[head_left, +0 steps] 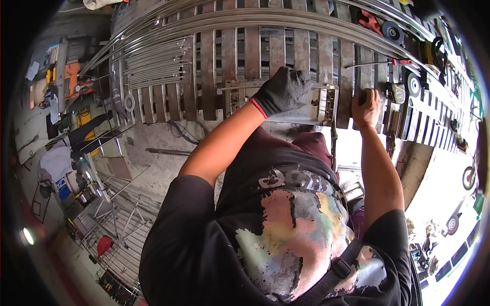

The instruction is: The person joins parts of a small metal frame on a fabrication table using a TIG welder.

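My left hand (285, 92), in a dark grey glove with a red cuff, is closed in a fist over a thin metal rod (237, 88). The rod shows on both sides of the glove and lies across a metal fixture (322, 104) at the near edge of the slatted bench. Bare, my right hand (366, 108) rests on the bench slats to the right of the fixture. Its fingers are curled, and whatever lies under them is hidden. A tape measure (396, 93) sits just right of that hand.
Cut rods (155, 64) lie in a stack on the slatted bench (208, 71) at left. Long rods (245, 19) cross its far side. A red-handled screwdriver (400, 61) and grinding discs (392, 32) are at right. A welded metal rack (120, 219) stands lower left.
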Demonstrator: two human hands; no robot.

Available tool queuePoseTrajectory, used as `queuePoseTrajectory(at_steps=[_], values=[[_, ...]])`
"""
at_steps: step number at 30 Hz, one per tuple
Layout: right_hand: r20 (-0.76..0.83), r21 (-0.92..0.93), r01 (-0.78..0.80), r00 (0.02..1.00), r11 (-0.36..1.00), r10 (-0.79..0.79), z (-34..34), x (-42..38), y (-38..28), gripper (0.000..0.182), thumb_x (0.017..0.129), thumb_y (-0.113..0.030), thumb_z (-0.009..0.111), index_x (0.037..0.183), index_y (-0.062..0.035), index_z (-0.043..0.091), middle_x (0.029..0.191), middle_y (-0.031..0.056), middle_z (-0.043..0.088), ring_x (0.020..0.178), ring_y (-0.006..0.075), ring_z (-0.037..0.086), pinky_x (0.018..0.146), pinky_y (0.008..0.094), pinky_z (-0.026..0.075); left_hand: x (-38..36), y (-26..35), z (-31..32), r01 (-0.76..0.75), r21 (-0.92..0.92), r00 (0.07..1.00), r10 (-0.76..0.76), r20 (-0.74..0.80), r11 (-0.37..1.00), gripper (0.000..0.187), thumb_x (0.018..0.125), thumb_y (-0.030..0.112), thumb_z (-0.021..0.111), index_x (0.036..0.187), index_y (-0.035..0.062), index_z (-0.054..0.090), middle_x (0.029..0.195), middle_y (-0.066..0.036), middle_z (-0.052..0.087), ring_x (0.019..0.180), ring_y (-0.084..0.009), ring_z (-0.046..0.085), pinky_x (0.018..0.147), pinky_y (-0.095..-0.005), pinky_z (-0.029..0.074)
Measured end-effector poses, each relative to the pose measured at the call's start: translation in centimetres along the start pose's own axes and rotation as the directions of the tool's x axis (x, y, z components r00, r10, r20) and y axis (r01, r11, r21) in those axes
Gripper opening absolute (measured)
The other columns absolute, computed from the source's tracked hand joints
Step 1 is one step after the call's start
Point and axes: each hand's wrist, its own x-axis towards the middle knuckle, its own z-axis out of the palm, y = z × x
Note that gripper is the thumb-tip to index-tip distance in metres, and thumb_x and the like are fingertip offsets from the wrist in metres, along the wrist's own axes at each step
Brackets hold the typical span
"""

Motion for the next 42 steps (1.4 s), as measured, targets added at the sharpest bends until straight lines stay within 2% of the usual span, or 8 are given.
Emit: queuePoseTrajectory(at_steps=[3,12,18,24,31,37,40,42], values=[[0.031,-0.011,0.008,0.999,1.0,-0.008,-0.2,0.1,0.1,0.023,0.094,-0.02,0.073,0.105,-0.0046,0.062,0.109,0.0188,0.064,0.109,0.0432,0.063,0.098,0.0531,0.051,0.8,-0.2,0.5,-0.021,0.016,1.0,0.021,0.011,1.0,0.068,0.082,0.075,0.074,0.118,0.0172,0.074,0.114,-0.007,0.062,0.099,-0.0242,0.062,0.081,-0.0447,0.045],[0.041,-0.005,-0.028,0.999,1.0,0.029,-0.1,0.1,-0.1,0.021,0.093,-0.02,0.073,0.104,-0.0048,0.061,0.108,0.0184,0.063,0.108,0.0426,0.063,0.097,0.0525,0.051,2.9,0.5,3.0,0.004,-0.112,0.997,-0.013,-0.081,0.994,0.021,0.085,0.032,0.069,0.099,0.0163,0.072,0.105,-0.009,0.065,0.086,-0.0275,0.067,0.075,-0.0457,0.049],[0.029,-0.009,-0.028,0.999,1.0,0.028,-0.5,0.2,-0.5,0.022,0.093,-0.019,0.074,0.103,-0.0051,0.061,0.108,0.0183,0.063,0.109,0.0426,0.063,0.098,0.0523,0.051,2.6,1.3,4.0,-0.054,-0.051,0.959,0.037,-0.28,0.997,0.02,0.09,0.028,0.064,0.104,0.0147,0.07,0.108,-0.009,0.063,0.086,-0.0265,0.066,0.075,-0.0451,0.048],[0.023,0.003,-0.028,0.999,1.0,0.028,-0.4,0.2,-0.6,0.021,0.093,-0.019,0.074,0.103,-0.0055,0.061,0.107,0.0175,0.063,0.108,0.0424,0.063,0.097,0.0525,0.051,2.4,2.0,4.2,-0.015,0.037,0.978,0.022,-0.208,0.999,0.02,0.091,0.027,0.062,0.106,0.0151,0.068,0.11,-0.009,0.062,0.085,-0.0246,0.064,0.076,-0.0449,0.046],[0.05,0.03,-0.041,0.998,0.999,0.039,-0.8,0.3,-0.6,0.02,0.093,-0.018,0.073,0.104,-0.0047,0.063,0.109,0.0194,0.065,0.11,0.044,0.064,0.097,0.0541,0.051,2.7,1.3,3.3,-0.034,-0.293,0.966,-0.043,-0.253,0.955,0.012,0.089,0.02,0.064,0.095,0.0102,0.07,0.102,-0.012,0.063,0.088,-0.0302,0.067,0.075,-0.0453,0.054],[0.026,0.023,-0.061,0.998,0.998,0.061,-0.6,0.2,-0.5,0.026,0.09,-0.022,0.074,0.104,-0.0058,0.06,0.108,0.0184,0.062,0.109,0.0428,0.063,0.096,0.0526,0.051,2.5,1.0,1.7,-0.034,-0.311,0.955,-0.061,-0.29,0.95,0.025,0.086,0.026,0.066,0.105,0.0117,0.076,0.104,-0.012,0.067,0.098,-0.0327,0.065,0.105,-0.0498,0.045],[0.052,0.057,-0.062,0.997,0.996,0.059,-0.7,0.2,-0.3,0.026,0.089,-0.022,0.075,0.104,-0.0062,0.06,0.107,0.0176,0.062,0.108,0.0417,0.063,0.096,0.0523,0.051,2.6,0.8,1.9,-0.032,-0.424,0.946,-0.108,-0.304,0.905,0.026,0.087,0.026,0.073,0.109,0.0143,0.077,0.125,-0.01,0.069,0.118,-0.0352,0.063,0.113,-0.0536,0.042],[0.046,0.059,-0.053,0.998,0.997,0.051,-0.6,0.4,-0.2,0.025,0.089,-0.021,0.075,0.103,-0.0064,0.061,0.106,0.0171,0.062,0.108,0.0415,0.063,0.096,0.0522,0.051,2.8,0.6,1.9,-0.002,-0.502,0.953,-0.151,-0.264,0.865,0.021,0.087,0.023,0.076,0.103,0.0095,0.079,0.122,-0.013,0.072,0.111,-0.0368,0.067,0.105,-0.0519,0.05]])
